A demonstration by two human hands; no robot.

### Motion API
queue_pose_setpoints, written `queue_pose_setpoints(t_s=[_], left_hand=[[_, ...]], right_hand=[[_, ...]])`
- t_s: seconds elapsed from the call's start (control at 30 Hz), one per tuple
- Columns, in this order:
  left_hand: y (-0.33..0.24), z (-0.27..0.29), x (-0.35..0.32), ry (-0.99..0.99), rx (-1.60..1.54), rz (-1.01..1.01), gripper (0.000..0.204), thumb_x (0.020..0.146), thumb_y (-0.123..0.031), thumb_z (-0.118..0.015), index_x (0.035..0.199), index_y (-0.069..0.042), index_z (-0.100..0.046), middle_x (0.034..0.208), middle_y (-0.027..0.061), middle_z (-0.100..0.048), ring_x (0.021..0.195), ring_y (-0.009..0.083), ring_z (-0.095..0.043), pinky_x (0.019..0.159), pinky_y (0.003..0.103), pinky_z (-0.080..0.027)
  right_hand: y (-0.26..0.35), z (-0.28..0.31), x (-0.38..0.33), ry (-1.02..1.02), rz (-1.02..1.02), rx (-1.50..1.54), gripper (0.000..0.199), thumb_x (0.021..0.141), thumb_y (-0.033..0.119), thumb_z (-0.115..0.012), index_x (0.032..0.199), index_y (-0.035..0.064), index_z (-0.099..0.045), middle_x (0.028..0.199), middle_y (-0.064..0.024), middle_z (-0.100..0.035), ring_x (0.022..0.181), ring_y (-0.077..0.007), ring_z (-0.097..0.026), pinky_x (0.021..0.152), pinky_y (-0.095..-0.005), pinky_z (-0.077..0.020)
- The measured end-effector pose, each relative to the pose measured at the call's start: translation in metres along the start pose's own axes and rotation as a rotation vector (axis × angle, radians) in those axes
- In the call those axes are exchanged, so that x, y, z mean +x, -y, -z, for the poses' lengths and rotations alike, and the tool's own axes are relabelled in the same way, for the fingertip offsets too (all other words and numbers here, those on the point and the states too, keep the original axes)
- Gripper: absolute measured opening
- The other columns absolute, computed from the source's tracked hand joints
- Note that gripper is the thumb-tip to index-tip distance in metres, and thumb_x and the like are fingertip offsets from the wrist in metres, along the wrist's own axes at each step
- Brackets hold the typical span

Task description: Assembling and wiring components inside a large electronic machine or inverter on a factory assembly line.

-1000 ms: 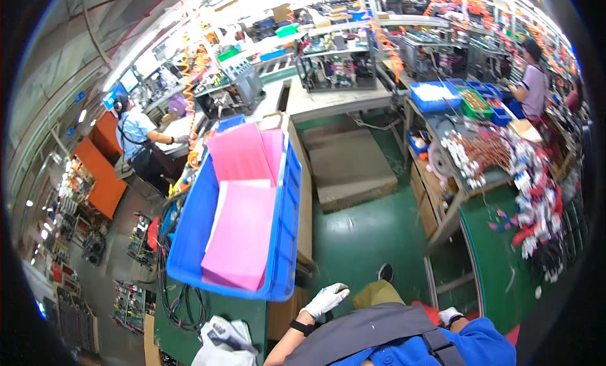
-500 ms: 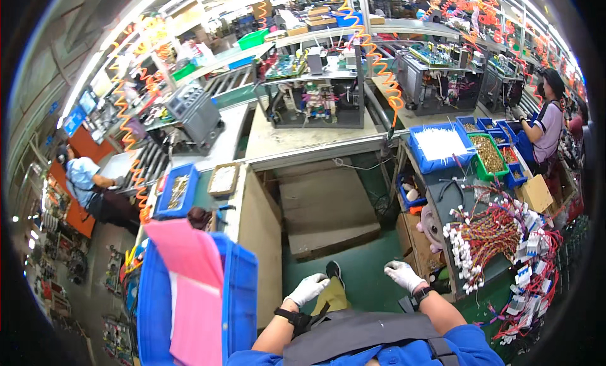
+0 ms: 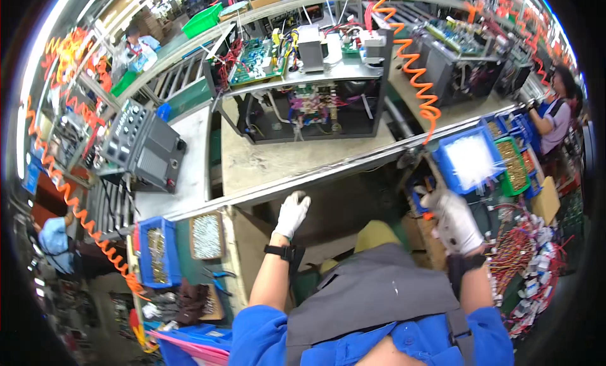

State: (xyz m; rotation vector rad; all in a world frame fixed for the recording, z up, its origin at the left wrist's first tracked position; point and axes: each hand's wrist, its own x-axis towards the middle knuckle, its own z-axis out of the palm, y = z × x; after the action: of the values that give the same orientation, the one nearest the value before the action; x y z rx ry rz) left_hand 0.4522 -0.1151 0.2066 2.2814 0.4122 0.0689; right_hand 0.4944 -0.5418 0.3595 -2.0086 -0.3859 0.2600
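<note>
My left hand [image 3: 292,213], in a white glove with a black wrist strap, reaches up to the front edge of the workbench [image 3: 297,159]; its fingers are loosely together and hold nothing. My right hand [image 3: 453,221], also white-gloved, hangs lower right beside a blue bin of white parts [image 3: 468,159], empty and loosely spread. On the bench ahead stands an open metal chassis [image 3: 309,82] with green circuit boards, wiring and transformers. An orange coiled cable [image 3: 416,75] dangles over the bench to the right of the chassis.
A dark grey machine unit [image 3: 142,148] sits on the bench at left. Small trays of metal parts [image 3: 205,234] and a blue bin [image 3: 153,252] lie lower left. Bundles of red wire harnesses [image 3: 530,258] hang at right. Another person [image 3: 555,113] works at far right.
The view has swung up from the floor and the blue bin with pink sheets to the workbench. Both of my hands have risen toward the bench edge, left one leading.
</note>
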Motion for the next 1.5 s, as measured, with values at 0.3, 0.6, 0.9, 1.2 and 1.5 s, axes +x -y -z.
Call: queue_pose_setpoints(t_s=[0.3, 0.6, 0.9, 1.2, 1.5], left_hand=[[0.078, 0.099, 0.072, -0.099, 0.192, -0.003, 0.034, 0.095, -0.022, -0.051, 0.125, -0.007, -0.055, 0.125, 0.0249, -0.052, 0.112, 0.0416, -0.05, 0.095, 0.045, -0.042], [0.063, 0.31, 0.071, -0.663, 0.359, 0.799, 0.08, 0.09, -0.039, -0.059, 0.141, 0.012, -0.026, 0.146, 0.0342, -0.026, 0.137, 0.0432, -0.026, 0.113, 0.045, -0.024], [0.074, 0.537, 0.152, -1.098, 0.837, 0.738, 0.102, 0.078, -0.063, -0.063, 0.148, -0.001, -0.022, 0.149, 0.0283, -0.024, 0.138, 0.0407, -0.026, 0.113, 0.046, -0.024], [0.12, 0.545, 0.176, -1.157, 0.98, 0.563, 0.094, 0.075, -0.047, -0.072, 0.147, -0.007, -0.027, 0.149, 0.0248, -0.023, 0.134, 0.0399, -0.029, 0.111, 0.046, -0.027], [0.141, 0.556, 0.182, -1.168, 0.825, 0.763, 0.086, 0.073, -0.049, -0.072, 0.142, -0.013, -0.037, 0.143, 0.0167, -0.033, 0.118, 0.0391, -0.046, 0.1, 0.047, -0.039]], right_hand=[[0.061, -0.011, 0.324, -0.746, 0.368, -0.068, 0.066, 0.092, 0.026, -0.062, 0.141, -0.0056, -0.032, 0.143, -0.0202, -0.04, 0.13, -0.0286, -0.041, 0.107, -0.0376, -0.0342], [0.016, 0.037, 0.474, -0.646, 0.043, 0.421, 0.046, 0.099, 0.027, -0.051, 0.127, -0.0084, -0.051, 0.12, -0.0131, -0.059, 0.103, -0.018, -0.056, 0.089, -0.032, -0.0432], [-0.032, 0.078, 0.488, -0.564, 0.335, -0.471, 0.063, 0.085, -0.01, -0.037, 0.146, 0.0023, -0.031, 0.146, -0.0194, -0.039, 0.132, -0.0295, -0.042, 0.112, -0.0374, -0.0292], [0.027, 0.034, 0.485, -0.53, 0.135, -0.045, 0.058, 0.098, 0.022, -0.036, 0.151, 0.0068, -0.019, 0.156, -0.0127, -0.019, 0.142, -0.0278, -0.023, 0.117, -0.0424, -0.0169], [0.076, -0.035, 0.541, -0.467, -0.039, 0.515, 0.053, 0.1, 0.03, -0.035, 0.148, 0.0072, -0.029, 0.151, -0.0121, -0.03, 0.139, -0.0258, -0.03, 0.116, -0.0413, -0.0208]])
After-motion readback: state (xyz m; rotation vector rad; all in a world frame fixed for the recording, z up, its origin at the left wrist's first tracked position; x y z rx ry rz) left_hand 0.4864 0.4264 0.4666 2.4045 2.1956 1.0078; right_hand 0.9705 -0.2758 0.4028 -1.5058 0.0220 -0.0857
